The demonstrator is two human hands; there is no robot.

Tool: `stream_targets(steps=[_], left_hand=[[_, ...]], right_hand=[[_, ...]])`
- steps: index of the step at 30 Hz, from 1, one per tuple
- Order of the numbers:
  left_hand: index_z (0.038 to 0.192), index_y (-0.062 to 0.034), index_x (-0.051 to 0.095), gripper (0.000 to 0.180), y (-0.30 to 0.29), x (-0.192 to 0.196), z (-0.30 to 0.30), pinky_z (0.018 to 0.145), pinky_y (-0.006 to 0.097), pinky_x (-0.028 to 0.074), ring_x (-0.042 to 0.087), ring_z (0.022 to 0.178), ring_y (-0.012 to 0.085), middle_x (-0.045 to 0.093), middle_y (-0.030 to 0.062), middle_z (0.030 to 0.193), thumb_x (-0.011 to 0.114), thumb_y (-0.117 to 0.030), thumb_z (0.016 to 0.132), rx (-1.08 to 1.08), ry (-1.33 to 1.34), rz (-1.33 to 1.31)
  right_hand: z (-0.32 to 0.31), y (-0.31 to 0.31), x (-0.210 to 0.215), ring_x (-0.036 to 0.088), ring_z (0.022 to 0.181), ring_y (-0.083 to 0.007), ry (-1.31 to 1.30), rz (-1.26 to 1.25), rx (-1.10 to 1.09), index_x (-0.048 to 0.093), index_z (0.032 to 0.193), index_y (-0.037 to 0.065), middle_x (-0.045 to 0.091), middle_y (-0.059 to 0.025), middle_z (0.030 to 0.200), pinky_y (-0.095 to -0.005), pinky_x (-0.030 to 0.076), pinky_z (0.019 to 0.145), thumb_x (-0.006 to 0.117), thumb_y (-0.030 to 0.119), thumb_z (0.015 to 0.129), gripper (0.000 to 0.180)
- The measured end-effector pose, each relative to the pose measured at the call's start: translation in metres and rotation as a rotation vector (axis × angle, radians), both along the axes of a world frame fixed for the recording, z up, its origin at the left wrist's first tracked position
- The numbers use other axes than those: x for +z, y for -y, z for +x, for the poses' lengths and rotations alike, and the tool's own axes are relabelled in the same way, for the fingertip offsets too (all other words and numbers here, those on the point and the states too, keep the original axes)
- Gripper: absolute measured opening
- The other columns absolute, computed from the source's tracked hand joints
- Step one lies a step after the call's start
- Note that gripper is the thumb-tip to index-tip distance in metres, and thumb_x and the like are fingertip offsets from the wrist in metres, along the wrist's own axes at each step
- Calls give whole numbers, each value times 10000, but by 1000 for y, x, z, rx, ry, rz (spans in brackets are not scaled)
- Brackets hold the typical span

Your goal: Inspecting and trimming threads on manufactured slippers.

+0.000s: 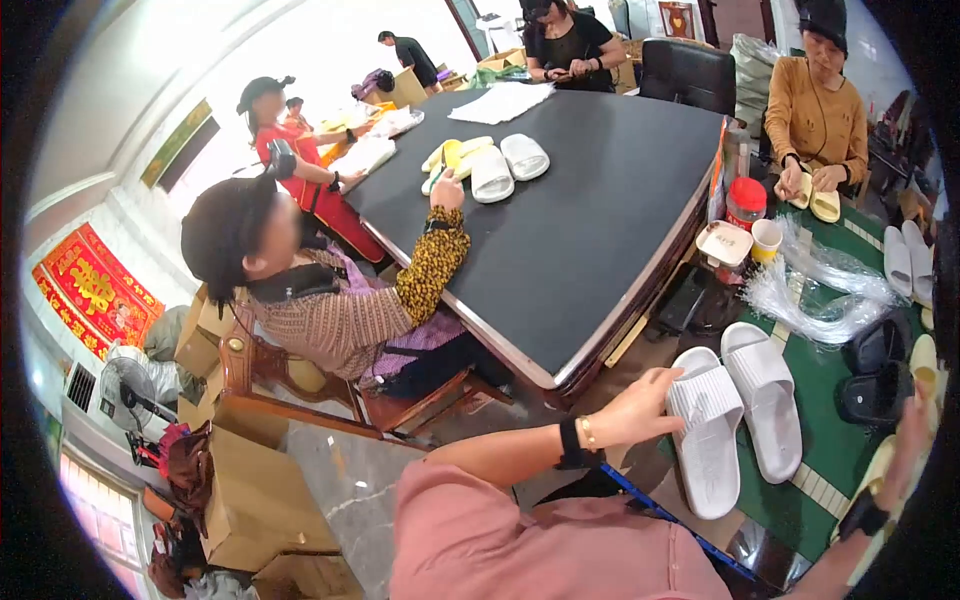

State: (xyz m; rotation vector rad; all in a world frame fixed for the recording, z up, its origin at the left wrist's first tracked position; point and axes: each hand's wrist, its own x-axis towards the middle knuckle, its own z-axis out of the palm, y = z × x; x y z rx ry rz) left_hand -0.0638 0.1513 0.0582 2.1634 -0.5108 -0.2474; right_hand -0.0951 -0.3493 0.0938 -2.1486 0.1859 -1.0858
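Note:
Two pale grey slide sandals, the left one and the right one, lie side by side on the green table surface, toes pointing toward me. My left hand is at the outer edge of the left sandal's ribbed strap, thumb and fingers apart, and seems to touch it. Near the right rim, my right hand is beside pale yellow slides; its fingers are smeared and partly cut off, so its grip is unclear. Black slides lie between the grey pair and my right hand.
Clear plastic strands lie beyond the sandals, near a red-lidded jar, a white tub and a yellow cup. A large dark table holds more slides. A co-worker sits left; others work further off.

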Motion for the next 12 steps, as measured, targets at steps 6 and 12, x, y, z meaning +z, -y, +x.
stream_targets(steps=[6, 12], left_hand=[[1435, -26, 288, 858, 30, -21, -18, 1027, 458, 407, 458, 1216, 465, 322, 308, 1417, 756, -283, 763, -46, 97, 159], [1454, -81, 278, 861, 38, -31, -26, 1076, 490, 358, 373, 1284, 495, 268, 313, 1451, 754, -315, 775, -54, 156, 280]], right_hand=[[22, -83, -83, 453, 623, -85, -627, 192, 383, 592, 1131, -16, 569, -2, 760, -258, 391, 571, 654, 82, 775, 374], [24, -126, -87, 501, 603, -180, -865, -59, 323, 636, 1074, -4, 639, -94, 819, -310, 429, 589, 665, 115, 741, 354]])
